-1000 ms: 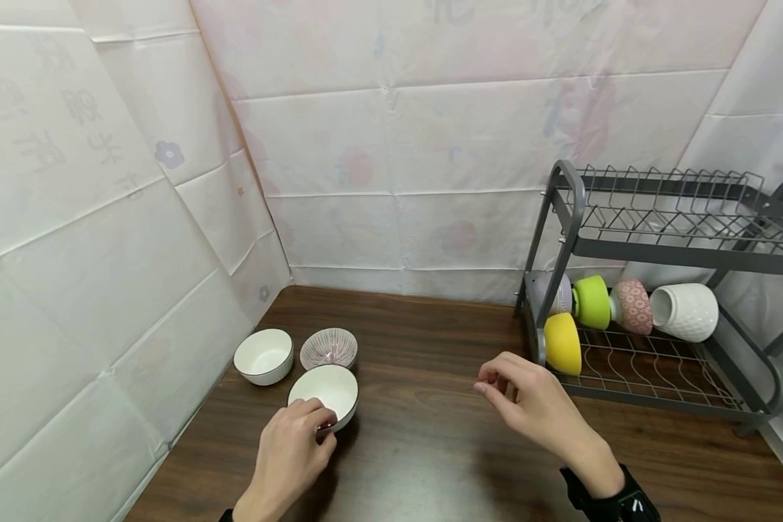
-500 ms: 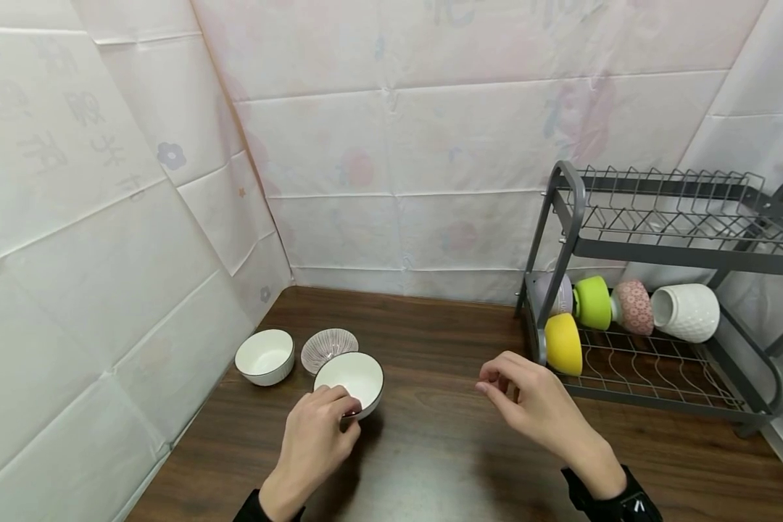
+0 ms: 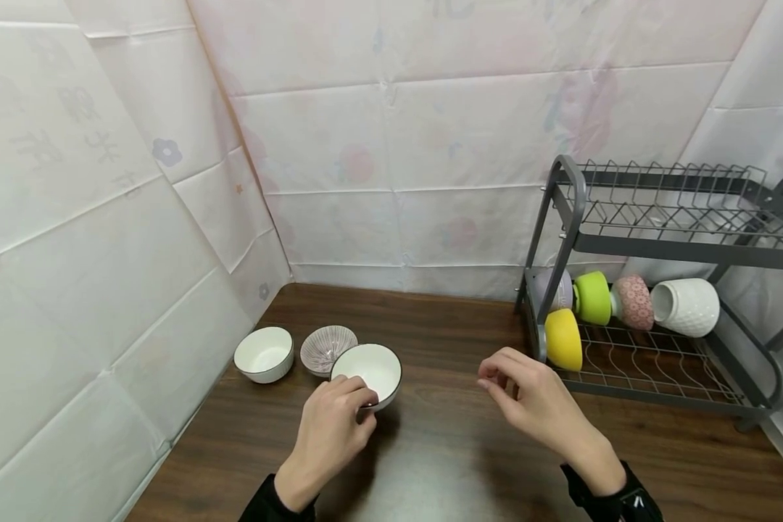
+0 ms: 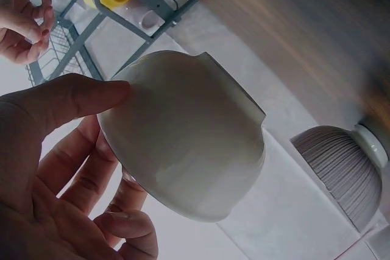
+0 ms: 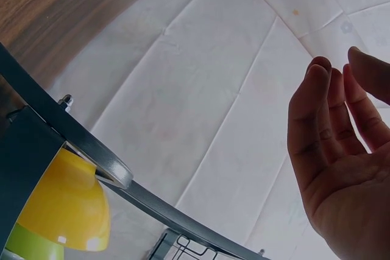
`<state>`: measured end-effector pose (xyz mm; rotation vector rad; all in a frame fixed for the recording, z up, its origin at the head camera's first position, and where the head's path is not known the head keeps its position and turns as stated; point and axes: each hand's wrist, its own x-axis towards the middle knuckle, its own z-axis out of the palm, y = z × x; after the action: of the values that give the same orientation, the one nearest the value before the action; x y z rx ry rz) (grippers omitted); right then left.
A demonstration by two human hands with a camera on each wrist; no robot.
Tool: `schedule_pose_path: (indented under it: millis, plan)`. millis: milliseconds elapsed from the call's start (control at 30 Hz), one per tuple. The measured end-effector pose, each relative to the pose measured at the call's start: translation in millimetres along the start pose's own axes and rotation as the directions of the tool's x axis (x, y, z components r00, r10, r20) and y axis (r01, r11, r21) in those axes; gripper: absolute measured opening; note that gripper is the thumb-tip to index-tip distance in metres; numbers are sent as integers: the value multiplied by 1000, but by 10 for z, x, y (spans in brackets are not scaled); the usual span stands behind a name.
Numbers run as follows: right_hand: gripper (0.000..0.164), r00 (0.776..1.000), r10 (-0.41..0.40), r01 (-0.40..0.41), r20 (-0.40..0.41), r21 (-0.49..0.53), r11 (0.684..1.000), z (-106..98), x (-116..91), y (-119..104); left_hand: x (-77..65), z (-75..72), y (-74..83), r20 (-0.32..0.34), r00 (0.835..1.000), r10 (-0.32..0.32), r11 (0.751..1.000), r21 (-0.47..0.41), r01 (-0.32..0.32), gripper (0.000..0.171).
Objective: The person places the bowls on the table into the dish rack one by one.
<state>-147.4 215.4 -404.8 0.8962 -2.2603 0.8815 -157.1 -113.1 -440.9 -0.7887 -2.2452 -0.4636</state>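
Note:
My left hand (image 3: 331, 433) pinches the near rim of a white bowl (image 3: 373, 370) with a thin dark edge. Thumb outside and fingers at the rim, it holds the bowl (image 4: 189, 138) above the table, as the left wrist view shows from below. Just behind and left of it sits a bowl with dark stripes inside (image 3: 322, 346), partly covered by the held one. A second white bowl (image 3: 264, 355) stands farther left. My right hand (image 3: 540, 402) hovers in front of the rack, its fingers loosely curled around nothing.
A grey two-tier dish rack (image 3: 685, 250) stands on the right of the brown wooden table (image 3: 444, 435). Its lower tier holds a yellow bowl (image 3: 563, 341), a green bowl (image 3: 592, 297), a pink patterned bowl (image 3: 634, 303), a white cup (image 3: 692, 308) and a lavender one (image 3: 554, 290).
The left hand has carried the white bowl to the right and slightly away, uncovering more of the striped bowl. My right hand stays nearly still.

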Motion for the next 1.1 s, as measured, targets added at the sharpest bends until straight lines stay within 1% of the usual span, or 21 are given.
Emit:
schedule_pose_path:
  millis: [533, 733, 933, 1100]
  plan:
    - [32, 1000, -3, 3, -12, -9, 1000, -2, 14, -43, 191, 32, 141, -5, 998, 57, 998, -40, -57, 25]
    - [28, 1000, 1, -1, -1, -17, 1000, 33, 5, -42, 274, 63, 222, -4, 995, 104, 993, -52, -104, 24]
    - [31, 1000, -9, 10, 10, -36, 999, 85, 4, -58, 349, 102, 313, -20, 988, 155, 986, -60, -156, 23]
    - [33, 1000, -12, 13, 19, -47, 999, 121, -1, -77, 402, 111, 404, 4, 984, 179, 981, -72, -178, 23]
